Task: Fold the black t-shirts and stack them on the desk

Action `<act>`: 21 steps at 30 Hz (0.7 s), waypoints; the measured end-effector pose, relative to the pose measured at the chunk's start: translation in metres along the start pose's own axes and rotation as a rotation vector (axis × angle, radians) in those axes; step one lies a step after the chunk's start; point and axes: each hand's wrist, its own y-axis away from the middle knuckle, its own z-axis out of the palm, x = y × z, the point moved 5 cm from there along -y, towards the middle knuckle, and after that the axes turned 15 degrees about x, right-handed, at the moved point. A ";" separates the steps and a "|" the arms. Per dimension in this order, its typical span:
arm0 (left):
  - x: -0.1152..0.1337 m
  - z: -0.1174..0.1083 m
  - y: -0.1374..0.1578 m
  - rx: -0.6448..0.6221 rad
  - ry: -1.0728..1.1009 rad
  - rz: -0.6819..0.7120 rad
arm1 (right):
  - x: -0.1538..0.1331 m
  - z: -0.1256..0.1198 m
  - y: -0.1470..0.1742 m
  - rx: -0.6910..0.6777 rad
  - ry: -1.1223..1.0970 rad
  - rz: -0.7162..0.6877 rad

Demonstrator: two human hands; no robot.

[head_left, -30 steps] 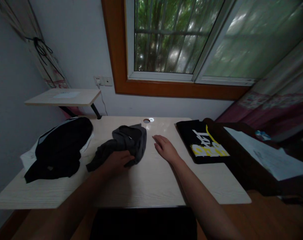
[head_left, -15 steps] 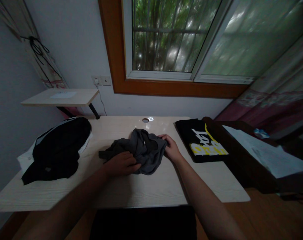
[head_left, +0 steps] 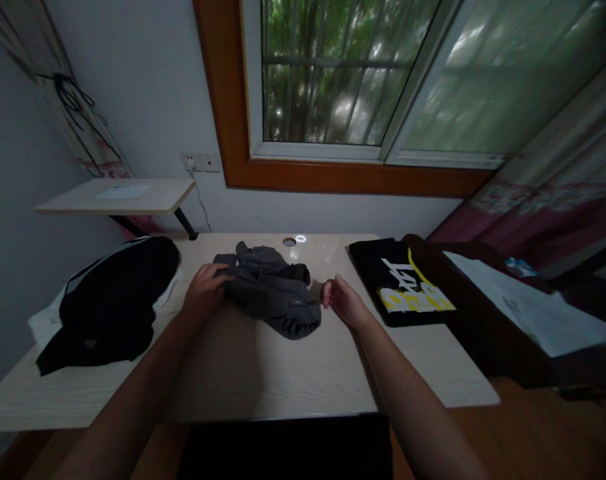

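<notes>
A crumpled dark grey shirt (head_left: 267, 287) with black lettering lies bunched in the middle of the desk. At its left edge, my left hand (head_left: 205, 291) grips the cloth, the fingertips partly lost in the folds. My right hand (head_left: 346, 303) hovers just beyond the shirt's right side, fingers loosely curved and nothing visible in them. To the right of that hand lies a neatly folded black T-shirt (head_left: 373, 267) with a white and yellow print.
Black and white clothes (head_left: 113, 300) are heaped on the left of the pale wooden desk (head_left: 303, 380). Behind them stands a small raised shelf (head_left: 167, 193) bearing a paper. A cable hole (head_left: 289, 242) is at the back. Dark furniture with a pale sheet (head_left: 513, 293) adjoins the right side.
My left hand has shifted left and up to the shirt's left edge. The right hand has let go of the cloth. The shirt has turned, bringing its lettering into view.
</notes>
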 end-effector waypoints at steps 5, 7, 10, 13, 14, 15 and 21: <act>-0.001 0.004 0.013 -0.079 0.155 -0.069 | 0.001 0.000 -0.006 0.219 0.294 -0.286; -0.001 0.003 0.016 -0.100 0.189 -0.096 | -0.002 0.005 -0.004 0.227 0.491 -0.460; 0.001 -0.003 0.019 -0.122 0.306 -0.123 | -0.002 0.012 -0.001 0.177 0.701 -0.572; 0.003 -0.007 0.021 -0.160 0.441 -0.157 | 0.001 0.013 -0.001 0.123 0.778 -0.538; 0.003 -0.008 0.022 -0.167 0.467 -0.179 | 0.002 0.012 -0.001 0.114 0.781 -0.528; 0.003 -0.008 0.023 -0.171 0.482 -0.202 | 0.003 0.012 -0.002 0.112 0.778 -0.526; 0.019 -0.003 0.026 -0.203 0.413 -0.113 | 0.001 0.015 -0.004 0.050 0.817 -0.619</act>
